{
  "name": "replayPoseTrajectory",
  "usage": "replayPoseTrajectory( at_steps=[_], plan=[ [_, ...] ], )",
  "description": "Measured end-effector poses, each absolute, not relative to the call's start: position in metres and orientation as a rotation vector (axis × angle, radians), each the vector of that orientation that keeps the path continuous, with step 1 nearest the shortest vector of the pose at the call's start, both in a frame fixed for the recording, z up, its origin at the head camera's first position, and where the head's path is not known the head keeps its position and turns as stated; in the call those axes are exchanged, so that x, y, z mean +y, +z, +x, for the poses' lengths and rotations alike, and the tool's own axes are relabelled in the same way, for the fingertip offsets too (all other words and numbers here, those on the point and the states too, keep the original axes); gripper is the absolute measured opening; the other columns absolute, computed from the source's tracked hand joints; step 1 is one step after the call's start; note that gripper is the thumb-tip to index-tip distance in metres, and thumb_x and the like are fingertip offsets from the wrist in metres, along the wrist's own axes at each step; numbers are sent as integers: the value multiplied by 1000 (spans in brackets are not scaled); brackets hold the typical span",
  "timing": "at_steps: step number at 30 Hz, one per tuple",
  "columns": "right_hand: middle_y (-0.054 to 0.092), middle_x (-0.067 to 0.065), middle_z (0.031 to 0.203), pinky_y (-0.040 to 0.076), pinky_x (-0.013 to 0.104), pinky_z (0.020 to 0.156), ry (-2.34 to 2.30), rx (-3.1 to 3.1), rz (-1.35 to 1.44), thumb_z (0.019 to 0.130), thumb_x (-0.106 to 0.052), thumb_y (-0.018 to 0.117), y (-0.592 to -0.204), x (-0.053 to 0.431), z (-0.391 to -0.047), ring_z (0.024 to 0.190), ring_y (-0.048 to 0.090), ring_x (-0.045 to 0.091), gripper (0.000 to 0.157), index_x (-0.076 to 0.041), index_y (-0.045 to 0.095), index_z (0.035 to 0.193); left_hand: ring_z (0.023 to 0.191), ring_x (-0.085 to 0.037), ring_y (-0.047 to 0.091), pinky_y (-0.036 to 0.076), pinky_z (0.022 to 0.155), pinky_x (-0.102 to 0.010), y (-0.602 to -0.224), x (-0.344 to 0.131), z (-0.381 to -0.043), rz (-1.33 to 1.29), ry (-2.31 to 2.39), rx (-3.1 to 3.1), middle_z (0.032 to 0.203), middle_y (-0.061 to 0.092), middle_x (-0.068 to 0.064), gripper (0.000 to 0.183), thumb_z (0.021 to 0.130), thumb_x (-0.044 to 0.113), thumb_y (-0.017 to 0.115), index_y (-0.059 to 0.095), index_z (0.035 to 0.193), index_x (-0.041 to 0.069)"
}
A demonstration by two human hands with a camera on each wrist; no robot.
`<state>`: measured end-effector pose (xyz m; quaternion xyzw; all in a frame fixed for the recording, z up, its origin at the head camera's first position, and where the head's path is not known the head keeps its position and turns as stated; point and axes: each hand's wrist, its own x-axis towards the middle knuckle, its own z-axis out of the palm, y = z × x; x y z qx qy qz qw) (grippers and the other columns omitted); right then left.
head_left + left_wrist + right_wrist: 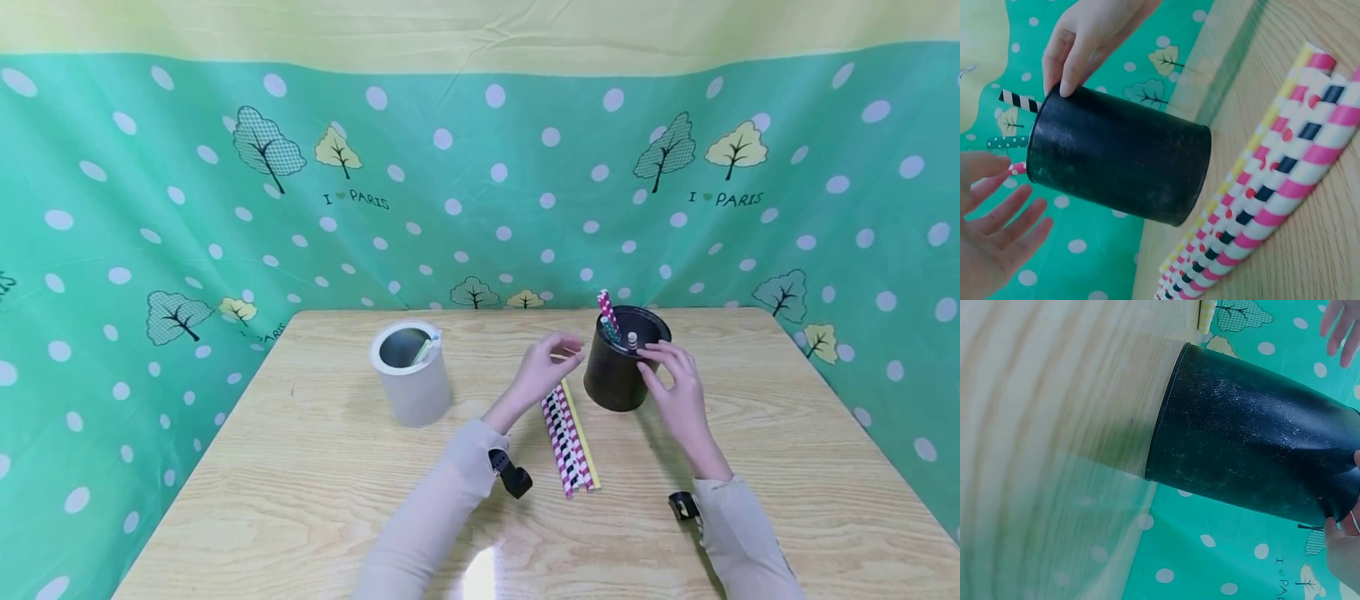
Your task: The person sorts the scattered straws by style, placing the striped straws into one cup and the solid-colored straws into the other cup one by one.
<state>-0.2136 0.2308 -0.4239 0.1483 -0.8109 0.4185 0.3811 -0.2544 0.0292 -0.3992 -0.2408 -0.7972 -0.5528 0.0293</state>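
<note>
A black cylindrical cup point(617, 379) stands upright at the right of the table. Paper straws poke above its rim: a pink dotted straw point(606, 307), a green dotted straw point(611, 331) and a black-and-white striped straw point(1019, 101). My right hand point(677, 392) grips the cup at its rim, fingertips on the edge and thumb against the outer wall. Left of the cup, my left hand point(547, 367) hovers with loosely bent, spread fingers and holds nothing. Under it lies a bundle of paper straws point(567, 442), striped pink, checked black, red-dotted and yellow.
A white cup point(415, 383) with a few light straws point(423, 350) leaning inside stands at the left of the wooden table point(300, 467). A green dotted cloth point(420, 200) hangs behind the table and along its sides.
</note>
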Motion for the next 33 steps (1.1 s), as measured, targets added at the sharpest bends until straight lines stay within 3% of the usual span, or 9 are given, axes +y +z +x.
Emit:
replayPoseTrajectory(
  at_steps=[15, 24, 31, 33],
  plan=[
    [57, 20, 102, 28, 22, 98, 1071, -2087, 369, 74, 9, 64, -424, 232, -214, 108, 43, 29, 19, 5, 64, 93, 97, -13, 54, 45, 80, -18, -413, 9, -252, -965, -1332, -2695, 104, 59, -3, 20, 85, 16, 59, 61, 103, 8],
    [58, 21, 101, 28, 21, 97, 1081, -2054, 385, 73, 12, 63, -425, 232, -214, 107, 44, 33, 20, 6, 65, 92, 96, -22, 56, 45, 85, -27, -420, 0, -250, -1084, -1189, -2756, 101, 60, -9, 20, 82, 10, 61, 62, 101, 5],
    [58, 20, 101, 28, 19, 97, 1085, -2055, 380, 74, 11, 63, -424, 231, -214, 107, 44, 33, 20, 5, 65, 93, 94, -24, 55, 44, 81, -24, -427, -5, -250, -1116, -1120, -2834, 100, 59, -10, 21, 81, 10, 63, 62, 101, 4],
    [58, 20, 101, 28, 20, 97, 1080, -2055, 381, 73, 11, 64, -424, 231, -214, 107, 44, 33, 20, 5, 65, 93, 100, -23, 54, 43, 86, -25, -428, -7, -250, -1113, -1087, -2862, 104, 59, -10, 22, 81, 12, 63, 62, 102, 4]
  ],
)
